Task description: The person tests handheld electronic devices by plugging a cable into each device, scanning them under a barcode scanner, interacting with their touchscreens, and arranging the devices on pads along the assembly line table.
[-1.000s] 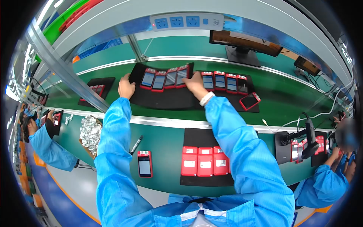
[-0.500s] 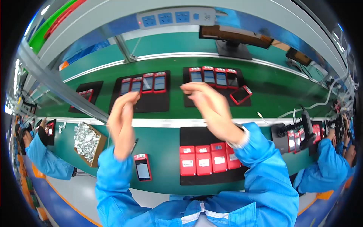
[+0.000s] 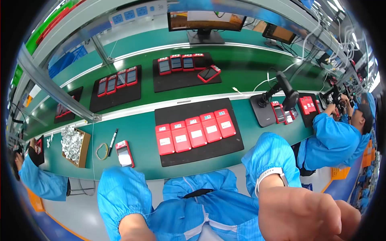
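My right hand is large and close to the camera at the lower right, raised off the table, with a white watch band at its wrist. Its fingers are bent and foreshortened, and their grip is unclear. Of my left hand only the wrist area shows at the bottom edge; the fingers are out of frame. Several red devices lie back side up in a row on a black mat. A single red device lies screen up to the left, beside a pen and a rubber band.
Mats with red devices lie on the rear green surface. A scanner on a stand is at the right, a box of clear pieces at the left. A monitor stands behind. Co-workers sit at both sides.
Both my hands have dropped from above the table toward the bottom of the view, nearer the camera. The view has turned to the right, and the whole row of red devices is now uncovered.
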Demonstrator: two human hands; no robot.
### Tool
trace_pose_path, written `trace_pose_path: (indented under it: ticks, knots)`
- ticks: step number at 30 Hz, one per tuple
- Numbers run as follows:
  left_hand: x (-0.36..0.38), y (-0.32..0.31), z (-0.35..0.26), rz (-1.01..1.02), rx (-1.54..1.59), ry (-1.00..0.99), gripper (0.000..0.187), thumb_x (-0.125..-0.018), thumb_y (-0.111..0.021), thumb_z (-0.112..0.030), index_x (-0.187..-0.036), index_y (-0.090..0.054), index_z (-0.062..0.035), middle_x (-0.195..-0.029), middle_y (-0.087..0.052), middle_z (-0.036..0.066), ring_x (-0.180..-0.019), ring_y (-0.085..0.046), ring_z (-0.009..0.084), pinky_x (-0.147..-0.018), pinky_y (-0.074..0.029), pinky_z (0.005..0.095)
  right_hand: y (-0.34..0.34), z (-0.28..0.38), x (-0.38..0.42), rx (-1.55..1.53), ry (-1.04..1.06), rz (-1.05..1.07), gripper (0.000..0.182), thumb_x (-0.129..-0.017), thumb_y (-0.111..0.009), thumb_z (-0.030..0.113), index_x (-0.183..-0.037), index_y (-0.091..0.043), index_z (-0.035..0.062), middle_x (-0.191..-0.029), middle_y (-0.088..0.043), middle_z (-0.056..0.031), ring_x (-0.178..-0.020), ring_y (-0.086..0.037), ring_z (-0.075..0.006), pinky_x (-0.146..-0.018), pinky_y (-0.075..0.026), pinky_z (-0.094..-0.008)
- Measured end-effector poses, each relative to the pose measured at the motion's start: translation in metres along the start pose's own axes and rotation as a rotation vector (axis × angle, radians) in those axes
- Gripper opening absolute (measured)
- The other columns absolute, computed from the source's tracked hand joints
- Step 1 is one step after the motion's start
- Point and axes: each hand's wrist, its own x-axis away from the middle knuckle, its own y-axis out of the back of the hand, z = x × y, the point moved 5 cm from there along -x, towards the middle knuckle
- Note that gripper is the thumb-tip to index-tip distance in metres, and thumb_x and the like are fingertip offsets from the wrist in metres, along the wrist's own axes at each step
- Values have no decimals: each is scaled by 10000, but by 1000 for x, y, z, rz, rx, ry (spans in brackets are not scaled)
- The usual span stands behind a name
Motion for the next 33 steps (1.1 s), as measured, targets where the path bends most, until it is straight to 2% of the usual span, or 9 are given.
trace_pose_path:
  ticks: [4,9,11,13,21,23,24,26,33]
  knots:
    - [43,3,22,340,-854,343,680,-1159,-300,-451,-1687,-196,-36,-1706,-316,228,-1579,-300,382,-1316,-136,508,-2,-5,-8,30,214,-198,536,-1065,-622,214,-1581,-483,260,-1682,-398,27,-1559,-329,-174,-1217,-368,-492]
    - [-19,2,-18,567,-3318,24,717,-1144,-369,-485,-1691,-173,-65,-1697,-342,204,-1544,-362,377,-1296,-208,537,20,31,25,165,70,-81,561,-1107,-545,409,-1630,-404,262,-1693,-370,-37,-1559,-304,-311,-1223,-321,-553]
    - [-1,1,-33,731,-3196,-510,553,-1116,-518,-402,-1527,-501,-33,-1504,-597,163,-1378,-567,351,-1170,-442,516,36,25,58,273,349,-88,631,-1115,-481,495,-1626,-377,140,-1656,-368,-217,-1440,-441,-447,-1175,-367,-595]
    - [32,-72,-87,1049,-3388,-654,816,-1049,-472,-679,-1610,-364,-97,-1184,-690,222,-1021,-704,358,-940,-575,583,67,-2,94,453,541,-134,580,-1039,-562,459,-1456,-477,65,-1470,-497,-299,-1278,-575,-476,-1086,-463,-635]
    - [53,-118,-134,-43,-3788,-738,780,-1034,-493,-636,-1576,-391,-84,-1193,-691,226,-1032,-703,366,-946,-572,580,130,-15,136,779,273,-211,503,-966,-652,394,-1324,-565,52,-1358,-579,-317,-1203,-619,-498,-1050,-492,-642]
    - [109,-132,-143,-187,-3812,-630,771,-1031,-498,-625,-1568,-398,-80,-1195,-692,226,-1035,-702,368,-948,-571,579,118,-28,179,840,292,-135,499,-967,-650,388,-1323,-567,48,-1357,-582,-315,-1204,-621,-495,-1050,-493,-638]
    - [187,-178,-35,-227,-4235,-805,771,-1031,-498,-625,-1568,-398,-80,-1195,-692,226,-1035,-702,368,-948,-571,579,80,-62,238,668,290,-243,497,-968,-650,384,-1323,-568,46,-1356,-583,-314,-1204,-621,-494,-1051,-493,-635]
    - [268,-181,-88,-604,-4059,-885,758,-1025,-506,-609,-1555,-408,-75,-1199,-692,228,-1039,-702,370,-950,-570,577,30,-93,249,657,205,-291,493,-969,-648,378,-1322,-570,43,-1355,-586,-312,-1205,-622,-491,-1051,-494,-630]
    - [360,-317,-153,-768,-3955,-823,727,-1012,-525,-571,-1525,-432,-63,-1207,-693,231,-1049,-701,377,-956,-567,574,-44,-162,291,919,274,-53,479,-975,-644,354,-1321,-578,29,-1351,-597,-306,-1208,-627,-483,-1053,-496,-614]
